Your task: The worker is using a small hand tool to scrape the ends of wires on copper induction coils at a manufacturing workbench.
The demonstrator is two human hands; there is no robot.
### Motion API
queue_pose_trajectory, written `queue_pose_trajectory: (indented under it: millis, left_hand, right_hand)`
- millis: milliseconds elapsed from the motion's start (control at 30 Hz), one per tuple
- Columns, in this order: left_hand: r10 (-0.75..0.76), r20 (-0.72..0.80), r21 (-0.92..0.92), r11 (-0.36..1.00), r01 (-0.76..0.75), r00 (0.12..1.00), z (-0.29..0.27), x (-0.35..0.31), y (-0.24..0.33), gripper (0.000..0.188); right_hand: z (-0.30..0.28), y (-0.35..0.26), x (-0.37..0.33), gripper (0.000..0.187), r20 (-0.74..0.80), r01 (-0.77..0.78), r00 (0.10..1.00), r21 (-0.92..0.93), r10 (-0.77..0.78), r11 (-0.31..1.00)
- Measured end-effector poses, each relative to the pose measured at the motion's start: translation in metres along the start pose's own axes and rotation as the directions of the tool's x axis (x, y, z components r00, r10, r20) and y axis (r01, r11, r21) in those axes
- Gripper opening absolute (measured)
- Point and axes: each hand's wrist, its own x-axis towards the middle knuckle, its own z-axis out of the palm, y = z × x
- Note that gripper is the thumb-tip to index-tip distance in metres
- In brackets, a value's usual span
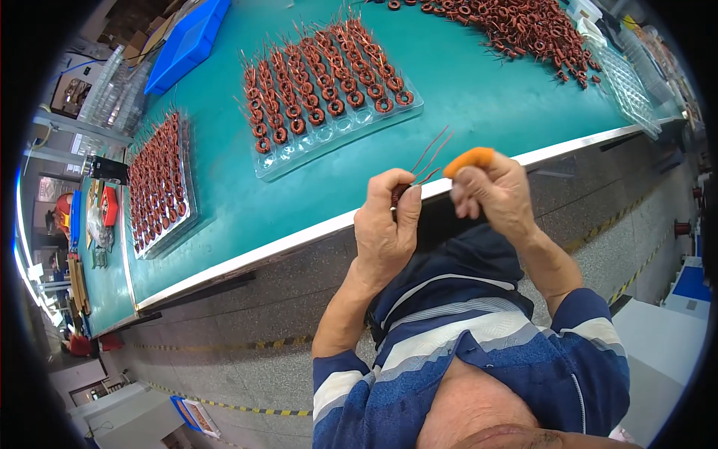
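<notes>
Over the front edge of the bench, my left hand [383,224] pinches a small wire-wound ring coil [401,193] between thumb and fingers. Thin reddish wire leads [434,153] stick up from the coil, and a shorter one points toward my right hand [497,193]. An orange finger cover [471,159] sits on my right index finger. The fingers of this hand are curled in near the thumb, slightly blurred, just right of the coil. Whatever may lie between them is hidden.
Beyond my hands, a clear tray [329,138] carries rows of upright ring coils on the green bench [224,187]. More filled trays [191,202] are stacked to the left. A loose coil heap [516,30] lies far right, near empty clear trays [624,82]. A blue bin [187,49] stands far left.
</notes>
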Motion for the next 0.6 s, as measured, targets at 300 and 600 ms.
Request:
queue_pose_trajectory:
  millis: [300, 600]
  left_hand:
    - [0.042, 0.44, 0.235, 0.959, -0.16, 0.897, -0.034, 0.023, 0.032, 0.031]
    - [0.162, 0.65, 0.524, 0.613, -0.591, 0.743, -0.037, 0.027, 0.04, 0.035]
  right_hand:
    - [0.004, -0.011, 0.014, 0.025, 0.241, -0.228, 0.954, 0.187, 0.181, 0.956]
    - [0.002, 0.002, 0.024, 0.023, 0.277, -0.311, 0.922, 0.107, 0.272, 0.944]
